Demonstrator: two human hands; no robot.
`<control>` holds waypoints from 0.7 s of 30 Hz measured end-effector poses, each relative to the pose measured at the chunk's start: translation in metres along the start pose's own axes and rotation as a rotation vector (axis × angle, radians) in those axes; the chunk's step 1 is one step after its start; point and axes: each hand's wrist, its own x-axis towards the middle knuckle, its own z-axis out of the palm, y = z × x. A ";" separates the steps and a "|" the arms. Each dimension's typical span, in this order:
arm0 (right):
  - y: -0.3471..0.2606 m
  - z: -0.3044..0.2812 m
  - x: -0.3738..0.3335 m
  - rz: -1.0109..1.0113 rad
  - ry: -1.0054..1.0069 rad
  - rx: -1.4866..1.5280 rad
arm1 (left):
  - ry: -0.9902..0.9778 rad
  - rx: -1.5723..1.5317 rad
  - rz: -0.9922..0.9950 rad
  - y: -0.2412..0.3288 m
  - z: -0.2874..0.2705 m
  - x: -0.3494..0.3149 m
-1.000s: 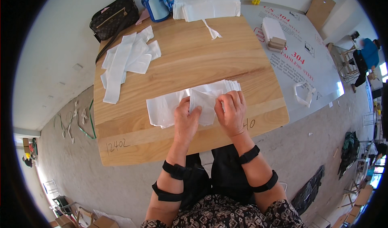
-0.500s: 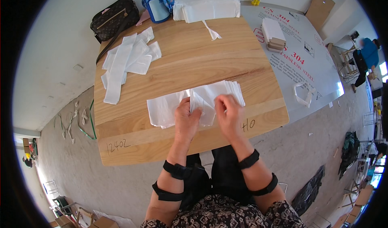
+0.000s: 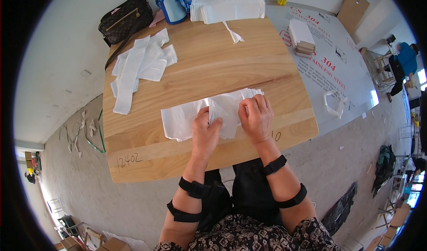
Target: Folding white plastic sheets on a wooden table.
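A stack of thin white sheets (image 3: pixel 184 117), which look like plastic or light cloth, lies near the table's front edge. My left hand (image 3: pixel 206 133) is closed on an upper white sheet, its thumb and fingers pinching a raised fold at the middle of the stack. Over the stack's right end is my right hand (image 3: pixel 257 117), its fingers curled and pinched together. Whatever lies between those fingertips is hidden. At the far left of the wooden table (image 3: pixel 209 64) several loose white strips (image 3: pixel 138 66) overlap in a pile.
Along the back stand a dark shoulder bag (image 3: pixel 126 20), a blue-and-white bottle (image 3: pixel 173 6) and a tall white stack (image 3: pixel 227 7). A white ribbon-like scrap (image 3: pixel 233 34) lies before it. On the grey sheet-covered surface (image 3: pixel 324 68) at right sits a small white box (image 3: pixel 302 37).
My right hand has moved slightly right and up along the stack, its fingers still curled. My left hand keeps its place and its pinch on the fold.
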 end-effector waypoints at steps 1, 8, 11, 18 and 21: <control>-0.001 -0.001 -0.001 0.000 -0.006 -0.007 | -0.006 -0.010 -0.003 0.000 0.000 0.000; -0.012 -0.006 -0.004 0.026 0.024 0.128 | -0.006 -0.013 -0.046 0.000 0.002 0.001; -0.026 -0.008 -0.015 0.164 -0.105 0.302 | 0.002 -0.056 -0.032 -0.004 0.001 0.001; -0.047 -0.017 -0.021 0.313 -0.315 0.531 | 0.020 -0.051 -0.073 -0.003 0.001 0.002; -0.021 -0.011 -0.005 0.354 -0.168 0.276 | 0.023 -0.030 -0.027 -0.001 0.002 0.001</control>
